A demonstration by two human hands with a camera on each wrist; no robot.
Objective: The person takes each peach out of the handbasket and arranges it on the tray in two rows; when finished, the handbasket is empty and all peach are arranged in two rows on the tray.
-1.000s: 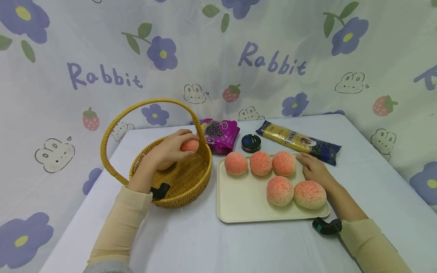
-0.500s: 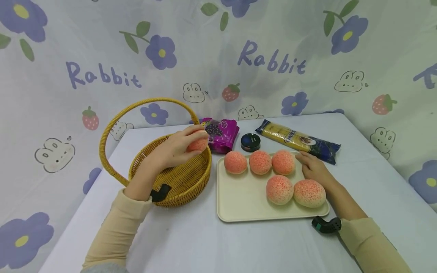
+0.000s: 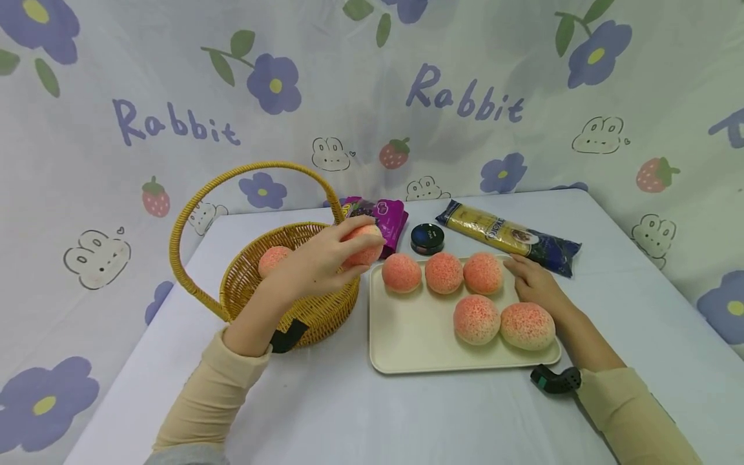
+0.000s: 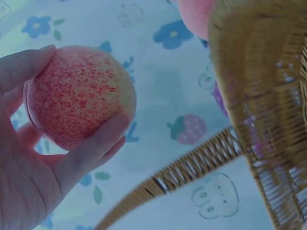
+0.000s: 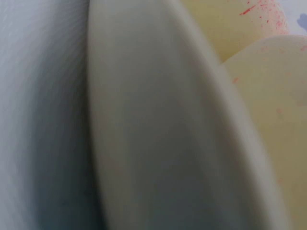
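Note:
In the head view my left hand (image 3: pixel 320 261) holds a pink-speckled peach (image 3: pixel 366 245) above the right rim of a woven basket (image 3: pixel 331 323). The left wrist view shows the same peach (image 4: pixel 84 96) between thumb and fingers. Another peach (image 3: pixel 274 260) lies inside the basket, partly behind the hand. My right hand (image 3: pixel 537 287) grips the right edge of a cream tray (image 3: pixel 413 342), near its back corner. Several peaches (image 3: pixel 476 320) sit on that tray, three of them in a back row. The right wrist view has the tray wall (image 5: pixel 158 120) close up; no fingers show there.
Behind the basket lies a purple snack bag (image 3: pixel 391 219), partly hidden by the left hand. A round black tin (image 3: pixel 427 239) and a blue-and-gold pasta packet (image 3: pixel 508 236) lie behind the tray. The basket's tall handle (image 3: pixel 256 168) arches over its left and back.
My left hand has moved right with its peach, from inside the basket to over its right rim. The peach left in the basket shows more now. The right hand stays at the tray.

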